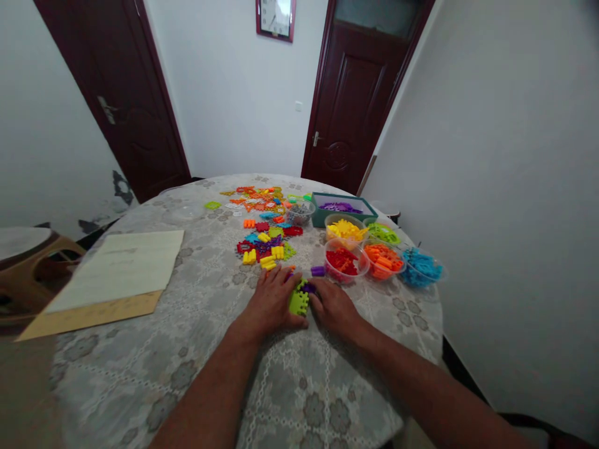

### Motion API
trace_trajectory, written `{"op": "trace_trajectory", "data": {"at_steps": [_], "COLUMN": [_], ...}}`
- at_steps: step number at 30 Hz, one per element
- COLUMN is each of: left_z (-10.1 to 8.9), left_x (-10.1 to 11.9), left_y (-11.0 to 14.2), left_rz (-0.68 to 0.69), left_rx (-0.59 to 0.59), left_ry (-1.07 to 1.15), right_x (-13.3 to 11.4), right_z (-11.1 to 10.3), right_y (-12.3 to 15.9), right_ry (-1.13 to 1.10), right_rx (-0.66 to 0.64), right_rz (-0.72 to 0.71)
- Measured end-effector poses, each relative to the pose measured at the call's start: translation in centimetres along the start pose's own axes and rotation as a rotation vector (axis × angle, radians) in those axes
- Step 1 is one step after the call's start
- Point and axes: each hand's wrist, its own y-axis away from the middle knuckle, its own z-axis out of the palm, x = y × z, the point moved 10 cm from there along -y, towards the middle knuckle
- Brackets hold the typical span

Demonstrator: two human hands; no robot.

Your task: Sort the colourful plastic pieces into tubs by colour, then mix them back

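Left hand: the person's left hand [276, 299] is at the near side of the pile, fingers beyond and thumb on the near side, clamped on a lime-green plastic piece with notched edges [298, 302].
Right hand: the right hand [336, 308] is just to the right, its fingertips at a small dark-purple plastic piece [309, 288]; I cannot tell whether they pinch it or only touch it.
Lime-green piece: between the two hands, low over the table, the dark-purple piece at its far right edge.
Purple block: a ridged purple plastic block [318, 271] lies just beyond the right hand, left of the bowls.
Near pile: mixed plastic pieces beyond the left hand — yellow ridged blocks [272, 255] among red, blue, purple and green ones.
Far pile: orange and red flat pieces [259, 198], farther off.
Bowls: clear round bowls on the right hold yellow pieces [346, 229], red pieces [342, 260], orange pieces [382, 257], blue pieces [422, 268] and lime-green pieces [384, 233].
Box: a dark-green rectangular box [322, 217], far right, with purple pieces [340, 207] inside.
Paper: a large white sheet [121, 268] on the left, over a tan board [107, 315].
Table: round, under a grey flowered cloth [281, 399].
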Motion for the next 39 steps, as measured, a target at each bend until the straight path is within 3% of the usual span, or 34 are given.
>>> {"op": "trace_trajectory", "data": {"at_steps": [3,8,14,22,39], "left_z": [-0.4,-0.8,-1.1,-1.2,-1.0], "left_x": [-0.1,-0.1,-0.2,-0.3,0.2], "left_y": [0.0,0.0,0.0,-0.1,-0.5], "left_rz": [-0.006,-0.012,-0.015,-0.025,0.047], "left_rx": [0.03,0.054,0.057,0.076,0.109], "left_ry": [-0.014,-0.023,-0.022,0.0,0.147], "right_x": [0.4,1.8,1.1,0.8,0.7], "right_z": [0.2,1.0,1.0,0.9,0.8], "right_y": [-1.0,-2.3,-3.0,-2.0,-1.1], "right_ry": [0.081,0.351,0.491,0.485,0.354], "right_rx": [0.011,-0.096,-0.148,-0.176,-0.031], "right_rz": [-0.015,0.133,0.208,0.178,0.176]}}
